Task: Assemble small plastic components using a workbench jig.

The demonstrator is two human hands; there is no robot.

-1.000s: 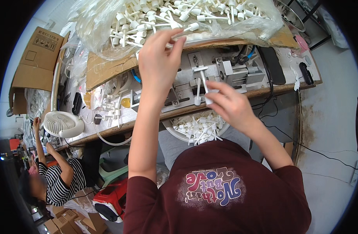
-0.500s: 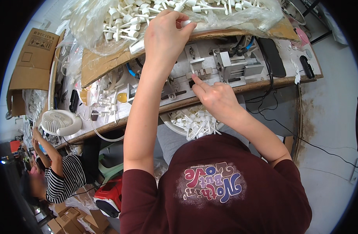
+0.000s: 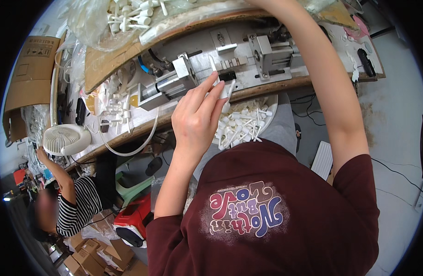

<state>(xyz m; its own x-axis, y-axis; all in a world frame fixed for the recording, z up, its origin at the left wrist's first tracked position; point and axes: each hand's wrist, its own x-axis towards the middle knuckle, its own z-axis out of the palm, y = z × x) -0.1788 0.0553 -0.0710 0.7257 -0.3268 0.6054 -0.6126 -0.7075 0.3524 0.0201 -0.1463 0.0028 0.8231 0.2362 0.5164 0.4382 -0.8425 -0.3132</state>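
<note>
My left hand (image 3: 197, 115) is in front of a metal clamping fixture (image 3: 227, 63), its fingers closed on a white plastic scoop (image 3: 231, 87). A second white handle (image 3: 213, 63) slants up from the fingertips toward the fixture's slotted block; whether it is held or rests there I cannot tell. Below the fingers, a white basin (image 3: 275, 112) holds many loose white scoops (image 3: 241, 124). My right forearm (image 3: 331, 69) stretches up across the fixture's right side and leaves the upper edge, so the right hand is out of sight.
A cardboard sheet (image 3: 101, 66) with plastic film and a heap of white scoops (image 3: 133, 16) lies above the fixture. A white fan (image 3: 66, 140) stands at the bench's left. Cables hang below the bench edge. Another person in a striped shirt (image 3: 80, 202) works at far left.
My left hand has come down from the heap to the fixture's front edge. My right hand has left the fixture and gone up past the upper edge. The view has shifted slightly.
</note>
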